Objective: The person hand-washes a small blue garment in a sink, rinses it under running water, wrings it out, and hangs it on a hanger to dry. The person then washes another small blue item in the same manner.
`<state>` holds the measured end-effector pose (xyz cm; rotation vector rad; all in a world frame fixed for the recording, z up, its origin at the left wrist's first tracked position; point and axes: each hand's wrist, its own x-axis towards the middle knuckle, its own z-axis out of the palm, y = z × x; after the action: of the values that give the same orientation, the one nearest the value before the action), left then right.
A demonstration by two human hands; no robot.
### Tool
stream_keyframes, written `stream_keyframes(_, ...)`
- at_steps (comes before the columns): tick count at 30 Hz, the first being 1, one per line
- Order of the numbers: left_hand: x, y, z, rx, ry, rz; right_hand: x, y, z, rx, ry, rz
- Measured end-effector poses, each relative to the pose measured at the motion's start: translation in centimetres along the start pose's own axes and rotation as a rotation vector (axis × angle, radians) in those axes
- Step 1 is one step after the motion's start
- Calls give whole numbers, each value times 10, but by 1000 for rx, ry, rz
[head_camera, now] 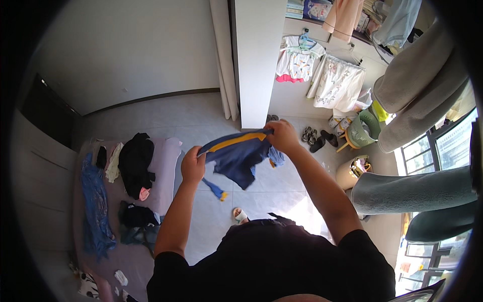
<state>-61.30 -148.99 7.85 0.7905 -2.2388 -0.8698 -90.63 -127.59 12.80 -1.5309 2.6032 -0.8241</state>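
Observation:
A dark blue garment with a yellow stripe [237, 162] hangs stretched between my two hands in the air above the tiled floor. My left hand [193, 166] grips its left end, and my right hand [282, 136] grips the upper right corner. A narrow blue piece with a yellow end dangles below my left hand, and a lighter blue bunched part hangs under my right hand. Left of my left arm, a bed [162, 166] holds a black garment [135, 164], a long blue garment [94, 207], a pale yellow garment [113, 166] and a dark pile [139, 217].
Grey towels [411, 192] hang at the right by the windows. A green basket on a stool [362, 130], a beige bin [347, 173] and dark shoes [317, 143] stand on the floor at right. Children's clothes [300, 62] hang behind a white pillar [257, 64].

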Motion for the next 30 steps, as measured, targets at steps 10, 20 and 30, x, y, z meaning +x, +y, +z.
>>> stream_keyframes(10, 112, -39, 72, -113, 28, 277, 65, 54, 31, 382, 64, 359)
stream_keyframes(20, 246, -38, 216, -952, -322, -498, 209, 235, 12, 619, -656, 376)
stream_keyframes(30, 382, 6, 305, -698, -561, -218, 452, 134, -433, 190, 1082, -114)
